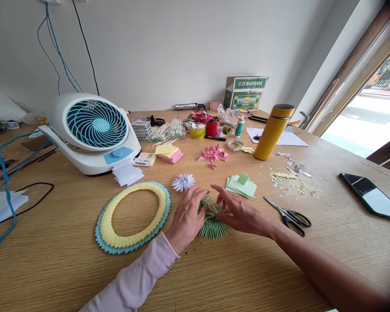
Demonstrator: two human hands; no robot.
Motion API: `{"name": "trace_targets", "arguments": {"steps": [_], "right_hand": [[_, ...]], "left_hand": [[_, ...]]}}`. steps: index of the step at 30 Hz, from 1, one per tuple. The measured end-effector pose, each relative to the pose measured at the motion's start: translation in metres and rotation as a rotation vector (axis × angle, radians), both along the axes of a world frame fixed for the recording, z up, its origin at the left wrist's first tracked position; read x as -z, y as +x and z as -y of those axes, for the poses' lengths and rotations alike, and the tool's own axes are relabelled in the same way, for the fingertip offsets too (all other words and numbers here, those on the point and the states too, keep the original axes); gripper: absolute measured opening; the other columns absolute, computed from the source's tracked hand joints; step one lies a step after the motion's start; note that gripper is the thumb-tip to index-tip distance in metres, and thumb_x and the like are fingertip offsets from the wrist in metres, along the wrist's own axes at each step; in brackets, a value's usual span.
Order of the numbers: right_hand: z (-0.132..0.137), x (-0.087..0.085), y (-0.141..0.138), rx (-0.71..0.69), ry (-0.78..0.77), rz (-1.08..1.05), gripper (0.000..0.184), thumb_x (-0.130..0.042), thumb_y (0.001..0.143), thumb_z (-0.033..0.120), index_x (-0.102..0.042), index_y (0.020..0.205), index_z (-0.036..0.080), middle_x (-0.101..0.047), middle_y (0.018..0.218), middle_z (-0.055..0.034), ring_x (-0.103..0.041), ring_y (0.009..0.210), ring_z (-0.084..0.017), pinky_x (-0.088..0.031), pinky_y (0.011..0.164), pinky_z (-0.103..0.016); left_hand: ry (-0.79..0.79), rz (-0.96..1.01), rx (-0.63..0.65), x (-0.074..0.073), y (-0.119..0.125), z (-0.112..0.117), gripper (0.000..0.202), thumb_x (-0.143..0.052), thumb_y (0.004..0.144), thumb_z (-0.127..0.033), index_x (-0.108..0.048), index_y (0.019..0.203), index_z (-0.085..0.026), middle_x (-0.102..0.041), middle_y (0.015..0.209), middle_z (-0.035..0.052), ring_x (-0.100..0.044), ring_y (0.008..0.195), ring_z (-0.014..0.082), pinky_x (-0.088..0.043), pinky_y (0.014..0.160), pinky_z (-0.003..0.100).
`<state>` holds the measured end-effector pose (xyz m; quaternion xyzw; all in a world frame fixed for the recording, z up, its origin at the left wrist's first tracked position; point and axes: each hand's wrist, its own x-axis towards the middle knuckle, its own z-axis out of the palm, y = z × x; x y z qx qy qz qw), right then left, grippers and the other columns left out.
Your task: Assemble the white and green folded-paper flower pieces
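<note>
A green spiky folded-paper piece lies flat on the wooden table. My left hand rests on its left side, fingers curled over the spikes. My right hand lies over its right side, fingers stretched toward the left hand. Both hands press on it. Just left sits a large ring of yellow and blue folded paper. A small white spiky paper piece lies behind the hands. A stack of green paper squares sits behind my right hand.
Scissors lie right of my right hand, a phone farther right. A yellow flask, pink folded pieces, sticky notes, a desk fan, cables and a cardboard box stand behind.
</note>
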<state>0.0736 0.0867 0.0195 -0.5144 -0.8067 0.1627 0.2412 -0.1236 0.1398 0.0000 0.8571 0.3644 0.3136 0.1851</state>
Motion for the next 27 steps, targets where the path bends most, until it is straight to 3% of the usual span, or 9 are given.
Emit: {"name": "trace_targets", "arguments": {"steps": [6, 11, 14, 21, 27], "right_hand": [[0.002, -0.004, -0.002, 0.074, -0.05, 0.005, 0.058, -0.054, 0.09, 0.02, -0.033, 0.144, 0.016, -0.069, 0.091, -0.0083, -0.068, 0.086, -0.023, -0.056, 0.081, -0.037], [0.003, -0.005, -0.005, 0.054, -0.024, 0.105, 0.072, -0.063, 0.086, 0.021, -0.028, 0.149, 0.01, -0.063, 0.126, -0.0229, -0.062, 0.117, -0.031, -0.053, 0.095, -0.044], [0.001, -0.008, -0.012, 0.052, 0.002, 0.212, 0.079, -0.067, 0.082, 0.019, -0.027, 0.15, 0.012, -0.056, 0.137, -0.0251, -0.055, 0.129, -0.034, -0.047, 0.103, -0.047], [-0.001, -0.02, -0.026, 0.18, -0.081, 0.329, 0.061, -0.054, 0.085, 0.012, -0.036, 0.143, 0.004, -0.067, 0.119, -0.0258, -0.069, 0.103, -0.033, -0.056, 0.083, -0.04], [0.005, -0.011, -0.019, 0.205, -0.013, 0.306, 0.061, -0.047, 0.085, 0.006, -0.03, 0.144, 0.002, -0.064, 0.123, -0.0275, -0.069, 0.104, -0.03, -0.054, 0.084, -0.039]], "left_hand": [[-0.038, 0.007, -0.065, -0.007, 0.005, 0.0, 0.031, -0.056, 0.088, -0.01, -0.057, 0.116, -0.022, -0.063, 0.117, 0.0082, -0.061, 0.112, 0.024, -0.05, 0.098, 0.043], [-0.078, -0.038, -0.112, -0.011, 0.007, 0.001, 0.027, -0.057, 0.088, -0.012, -0.057, 0.114, -0.02, -0.066, 0.116, 0.009, -0.063, 0.109, 0.0263, -0.051, 0.094, 0.044], [-0.092, -0.048, -0.121, -0.01, 0.008, 0.001, 0.027, -0.057, 0.089, -0.014, -0.056, 0.115, -0.019, -0.066, 0.118, 0.0106, -0.063, 0.111, 0.0278, -0.051, 0.094, 0.046], [-0.069, -0.049, -0.148, -0.005, 0.008, 0.002, 0.026, -0.057, 0.09, -0.016, -0.052, 0.116, -0.019, -0.066, 0.117, 0.0115, -0.063, 0.111, 0.0284, -0.051, 0.092, 0.045], [-0.07, -0.075, -0.212, -0.009, 0.01, 0.005, 0.025, -0.06, 0.089, -0.016, -0.05, 0.112, -0.018, -0.066, 0.114, 0.0119, -0.065, 0.104, 0.0275, -0.052, 0.086, 0.043]]}}
